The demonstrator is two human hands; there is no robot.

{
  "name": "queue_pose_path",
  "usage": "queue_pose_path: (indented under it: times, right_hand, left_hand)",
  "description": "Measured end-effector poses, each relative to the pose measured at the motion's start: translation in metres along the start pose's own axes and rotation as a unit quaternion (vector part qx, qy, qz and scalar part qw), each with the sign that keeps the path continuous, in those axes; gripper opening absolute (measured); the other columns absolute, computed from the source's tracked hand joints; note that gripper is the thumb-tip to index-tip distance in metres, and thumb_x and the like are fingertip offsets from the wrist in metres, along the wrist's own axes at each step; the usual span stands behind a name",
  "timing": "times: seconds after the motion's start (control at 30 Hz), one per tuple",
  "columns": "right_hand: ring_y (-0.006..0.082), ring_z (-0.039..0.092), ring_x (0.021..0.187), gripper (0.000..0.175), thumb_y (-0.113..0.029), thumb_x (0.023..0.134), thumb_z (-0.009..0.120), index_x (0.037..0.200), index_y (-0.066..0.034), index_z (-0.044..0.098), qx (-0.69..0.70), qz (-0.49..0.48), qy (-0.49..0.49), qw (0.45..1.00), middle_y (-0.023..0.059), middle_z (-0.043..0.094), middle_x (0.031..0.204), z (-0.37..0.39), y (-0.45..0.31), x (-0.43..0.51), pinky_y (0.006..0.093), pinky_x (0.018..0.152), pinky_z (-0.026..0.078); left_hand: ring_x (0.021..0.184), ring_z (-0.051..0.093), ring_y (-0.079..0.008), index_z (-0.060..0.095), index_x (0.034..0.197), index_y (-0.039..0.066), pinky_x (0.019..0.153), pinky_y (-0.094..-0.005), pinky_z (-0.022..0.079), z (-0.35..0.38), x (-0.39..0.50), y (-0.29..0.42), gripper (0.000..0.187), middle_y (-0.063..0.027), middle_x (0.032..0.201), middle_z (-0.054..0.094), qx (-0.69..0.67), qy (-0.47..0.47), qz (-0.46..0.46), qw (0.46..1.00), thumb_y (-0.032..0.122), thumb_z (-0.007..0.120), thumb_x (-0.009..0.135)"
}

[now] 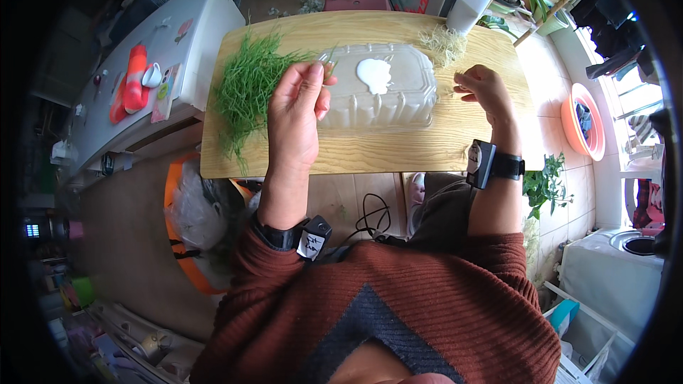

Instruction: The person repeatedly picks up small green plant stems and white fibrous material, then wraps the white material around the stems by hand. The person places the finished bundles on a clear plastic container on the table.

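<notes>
My left hand point(299, 98) is raised over the front left of the table, thumb and forefinger pinched on a thin green strand point(332, 61). Under and beside it lies a loose pile of green grass-like strands point(246, 82). A clear plastic container point(368, 109) rests upside down on the table, with a puddle of thick white liquid point(373, 76) on its upturned base. To the right of the container is my right hand point(488, 90), fingertips drawn together; whether a fine strand is between them is too small to tell. Behind that hand lies a tangle of pale strands point(443, 45).
A blue-capped bottle point(472, 0) stands at the back right of the wooden table point(341, 157). Left of the table is a white cabinet point(197, 26) bearing a cup point(152, 76). An orange-rimmed bag point(176, 213) and black cable point(376, 213) are on the floor.
</notes>
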State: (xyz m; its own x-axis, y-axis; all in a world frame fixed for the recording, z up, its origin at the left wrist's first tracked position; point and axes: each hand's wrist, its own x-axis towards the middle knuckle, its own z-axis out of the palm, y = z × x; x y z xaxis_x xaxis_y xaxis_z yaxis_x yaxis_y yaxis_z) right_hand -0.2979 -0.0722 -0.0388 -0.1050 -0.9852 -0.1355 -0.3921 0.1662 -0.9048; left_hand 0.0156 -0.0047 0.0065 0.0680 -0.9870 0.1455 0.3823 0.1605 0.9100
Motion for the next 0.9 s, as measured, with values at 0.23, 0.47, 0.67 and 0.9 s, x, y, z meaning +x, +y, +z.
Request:
queue_pose_path:
  times: [0.23, 0.47, 0.67, 0.9]
  right_hand:
    - [0.0181, 0.062, 0.076, 0.021, -0.013, 0.087, 0.059, 0.099, 0.0036, 0.054, 0.29, -0.046, -0.051, 0.955, 0.0081, 0.06, 0.086, -0.001, -0.02, -0.008, 0.0266, 0.072, 0.052]
    - [0.0166, 0.063, 0.078, 0.015, -0.01, 0.089, 0.056, 0.099, 0.0014, 0.058, 0.384, -0.102, -0.1, 0.912, 0.0089, 0.061, 0.09, 0.021, -0.047, -0.022, 0.0255, 0.071, 0.052]
    - [0.0143, 0.063, 0.075, 0.011, -0.01, 0.089, 0.057, 0.094, -0.0006, 0.061, 0.288, -0.177, -0.072, 0.938, 0.0076, 0.064, 0.084, 0.066, -0.067, -0.042, 0.0251, 0.064, 0.05]
    - [0.0236, 0.059, 0.075, 0.009, -0.009, 0.076, 0.068, 0.082, -0.0064, 0.062, -0.095, -0.31, 0.085, 0.942, 0.0082, 0.061, 0.08, 0.106, -0.064, -0.048, 0.0319, 0.067, 0.047]
  left_hand:
    - [0.056, 0.038, -0.0028, 0.059, 0.097, 0.003, 0.049, -0.0149, 0.029, 0.004, -0.003, 0.001, 0.021, -0.0034, 0.08, 0.059, -0.04, 0.007, -0.024, 0.999, 0.022, 0.052, 0.093]
    - [0.057, 0.04, -0.0034, 0.052, 0.093, 0.004, 0.049, -0.0152, 0.029, 0.005, -0.005, 0.0, 0.01, -0.0069, 0.081, 0.059, -0.02, -0.019, -0.021, 0.999, 0.014, 0.054, 0.09]
    - [0.055, 0.039, -0.0023, 0.053, 0.092, 0.004, 0.048, -0.015, 0.028, 0.007, -0.005, -0.004, 0.01, -0.0052, 0.077, 0.058, 0.007, -0.003, -0.018, 1.0, 0.013, 0.056, 0.088]
    - [0.053, 0.037, -0.0009, 0.055, 0.088, 0.004, 0.046, -0.015, 0.026, 0.009, -0.007, -0.004, 0.008, -0.0031, 0.073, 0.056, 0.026, 0.025, -0.051, 0.998, 0.011, 0.058, 0.085]
